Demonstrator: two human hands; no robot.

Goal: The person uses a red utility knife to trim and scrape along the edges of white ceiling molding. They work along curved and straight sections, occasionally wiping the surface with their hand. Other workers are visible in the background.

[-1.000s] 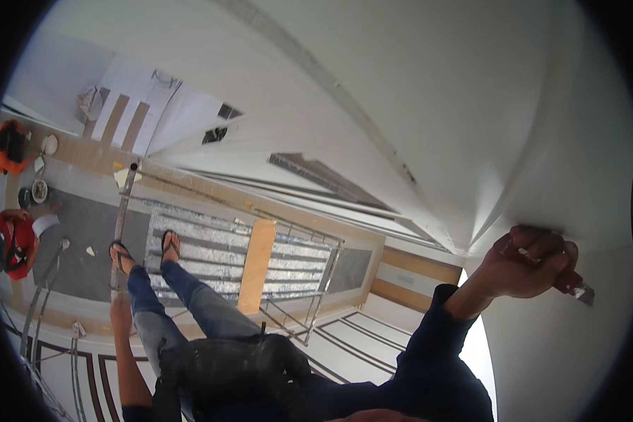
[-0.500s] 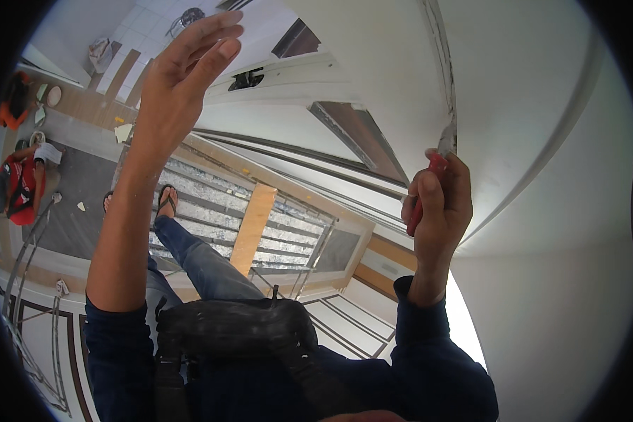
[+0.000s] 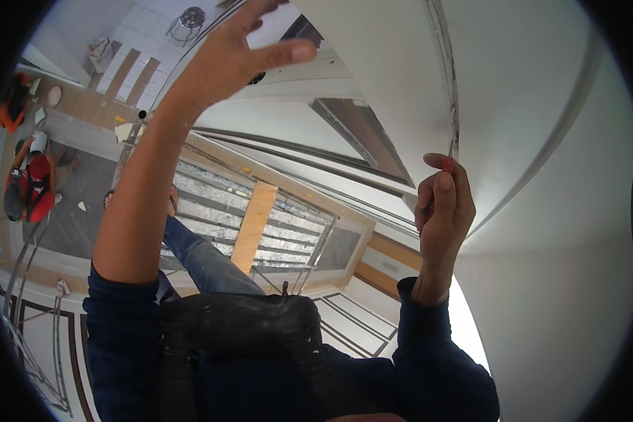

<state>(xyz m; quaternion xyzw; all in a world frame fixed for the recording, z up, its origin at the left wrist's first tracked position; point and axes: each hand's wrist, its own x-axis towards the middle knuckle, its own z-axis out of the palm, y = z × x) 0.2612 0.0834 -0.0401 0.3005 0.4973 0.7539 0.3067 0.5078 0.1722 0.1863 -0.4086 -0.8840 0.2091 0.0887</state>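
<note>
My right hand [image 3: 443, 200] grips a red-handled scraper [image 3: 447, 164]; its thin metal blade touches a rough, grey-streaked groove [image 3: 443, 49] running along the white ceiling surface [image 3: 527, 84]. My left hand [image 3: 239, 56] is raised at upper centre with its fingers apart and nothing visible in them, in front of pale ledges and recesses; whether it touches them I cannot tell. A dark triangular recess [image 3: 359, 137] with pale trim lies between the two hands.
Far below are scaffold platform slats [image 3: 211, 232], an orange board [image 3: 253, 225], metal rails [image 3: 28, 260] and my legs [image 3: 211, 260]. Two co-workers, in red [image 3: 39, 193] and orange [image 3: 10, 112], are at the left among containers. A curved white wall [image 3: 555, 316] fills the right.
My left hand has risen from low beside my legs and reached further up and right. My right hand has turned the scraper from pointing down-right to upright, against the groove.
</note>
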